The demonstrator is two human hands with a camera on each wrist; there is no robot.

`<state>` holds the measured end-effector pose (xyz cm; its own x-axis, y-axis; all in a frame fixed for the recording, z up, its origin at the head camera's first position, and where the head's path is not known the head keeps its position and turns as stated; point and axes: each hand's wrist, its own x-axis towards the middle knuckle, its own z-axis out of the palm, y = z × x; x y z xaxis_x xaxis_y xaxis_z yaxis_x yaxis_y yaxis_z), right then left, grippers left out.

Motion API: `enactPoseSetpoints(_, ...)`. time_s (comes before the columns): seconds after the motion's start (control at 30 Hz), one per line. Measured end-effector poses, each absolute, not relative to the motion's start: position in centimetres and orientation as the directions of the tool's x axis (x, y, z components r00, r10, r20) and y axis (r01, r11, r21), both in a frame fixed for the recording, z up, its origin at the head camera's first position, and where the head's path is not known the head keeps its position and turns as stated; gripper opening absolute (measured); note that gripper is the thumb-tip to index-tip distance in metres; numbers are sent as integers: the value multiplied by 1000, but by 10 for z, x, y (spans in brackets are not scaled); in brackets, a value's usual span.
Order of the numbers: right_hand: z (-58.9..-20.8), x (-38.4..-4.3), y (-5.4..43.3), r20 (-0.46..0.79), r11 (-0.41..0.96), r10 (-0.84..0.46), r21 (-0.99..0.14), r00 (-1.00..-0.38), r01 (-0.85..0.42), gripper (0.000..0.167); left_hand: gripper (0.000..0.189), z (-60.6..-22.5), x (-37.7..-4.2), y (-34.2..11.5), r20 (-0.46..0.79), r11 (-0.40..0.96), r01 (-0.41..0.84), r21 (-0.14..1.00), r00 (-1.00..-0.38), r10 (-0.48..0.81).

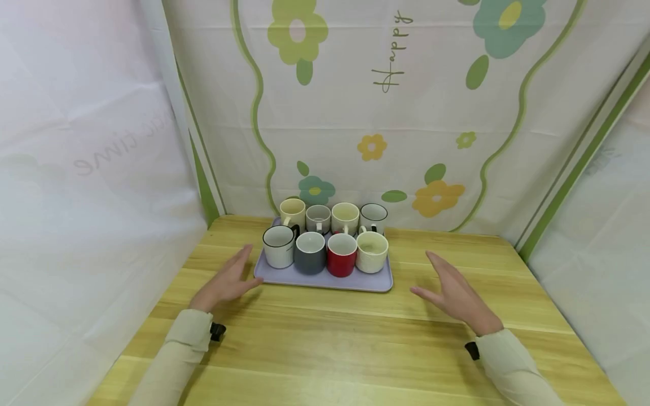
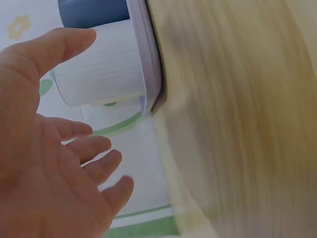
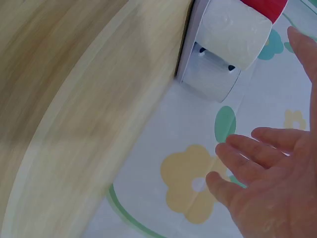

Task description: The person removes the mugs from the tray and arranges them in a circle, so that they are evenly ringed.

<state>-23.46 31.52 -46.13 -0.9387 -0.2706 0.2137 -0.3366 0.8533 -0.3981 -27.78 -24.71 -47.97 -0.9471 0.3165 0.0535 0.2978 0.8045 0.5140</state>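
Observation:
A lavender tray (image 1: 325, 279) bears two rows of mugs near the back of the table. Its front row has a white mug with a black rim (image 1: 279, 251), a dark grey mug (image 1: 310, 256), a red mug (image 1: 342, 259) and a cream mug (image 1: 372, 256). Behind them stand a pale yellow mug (image 1: 293, 211), a grey mug (image 1: 318, 214), another cream mug (image 1: 345, 214) and a black-rimmed white mug (image 1: 374, 214). My left hand (image 1: 228, 282) is spread beside the tray's left end, holding nothing. To the right of the tray, apart from it, my right hand (image 1: 454, 293) has its fingers extended and holds nothing.
The wooden table (image 1: 325, 349) stretches toward me. A white cloth with flowers (image 1: 376, 113) hangs right behind the tray, and more white cloth (image 1: 91, 169) closes off the left side. On the right hangs another cloth panel (image 1: 604, 242).

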Motion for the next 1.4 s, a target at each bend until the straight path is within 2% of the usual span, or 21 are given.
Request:
enactPoseSetpoints(0.13,-461,-242,308,206,834,-240,-456,-949,-310,109,98,-481,-285,-245,22,750,263,607,-949,315)
enactPoseSetpoints(0.4,-464,-262,289,227,784,-209,-543,-951,-302,101,97,-487,-297,-245,-94,680,113,725,-961,259)
enactPoseSetpoints(0.67,-470,-285,267,206,721,-169,-641,-964,-263,100,95,-495,-306,-245,-91,509,60,859,-959,267)
enactPoseSetpoints(0.93,-470,-301,245,201,684,-161,-683,-966,-256,99,94,-499,-312,-243,-109,446,34,894,-950,291)
enactPoseSetpoints(1.2,-472,-310,236,146,663,-130,-723,-981,-195,106,92,-504,-316,-239,-91,366,40,930,-938,334)
enactPoseSetpoints(1.4,-480,-318,232,156,655,-136,-727,-978,-207,104,92,-508,-316,-242,-89,366,43,929,-937,337)
